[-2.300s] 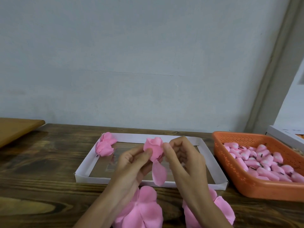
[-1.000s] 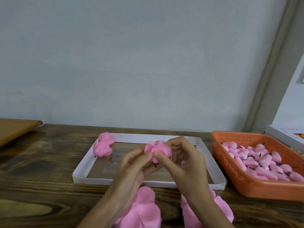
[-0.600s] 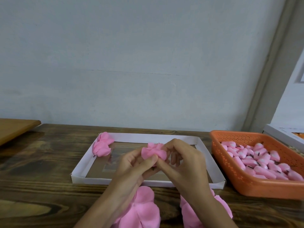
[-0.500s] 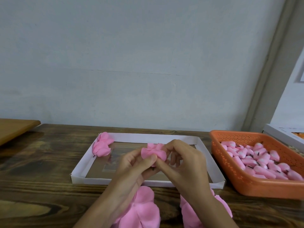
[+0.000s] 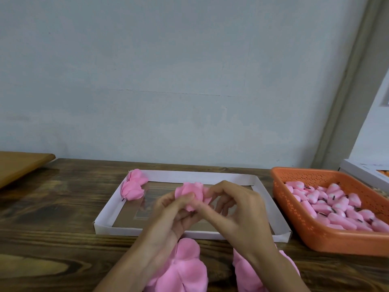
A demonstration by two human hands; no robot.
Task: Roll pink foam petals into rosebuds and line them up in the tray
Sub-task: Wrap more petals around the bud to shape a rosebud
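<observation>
Rosebud (image 5: 190, 192): pink foam, partly rolled; held up over the middle of the tray (image 5: 174, 230), clear of its floor, and gripped from both sides

Tray: shallow, white-walled, brown-floored; set on the dark wooden tabletop (image 5: 52, 218), its long side toward the person

Left hand (image 5: 168, 220): raised over the tray's near wall; its fingers (image 5: 179, 202) are curled and pressed together, and the rosebud's left side and base are pinched by them

Right hand (image 5: 237, 211): raised over the right half of the tray; the rosebud's right edge is pinched between thumb and forefinger, and the remaining fingers are bent loosely beneath

Finished rosebuds (image 5: 133, 187): a small pink cluster, laid in the tray's far-left corner against the left wall; the exact count cannot be told

Loose petals (image 5: 185, 268): flat pink foam, in two heaps on the tabletop just in front of the tray's near wall, partly covered by the forearms

Basket (image 5: 315, 239): orange, perforated; placed just right of the tray and filled with small pink pieces (image 5: 336, 209) bearing dark marks

Wooden board (image 5: 19, 165): seen well to the left of the tray, cut off by the frame edge
</observation>
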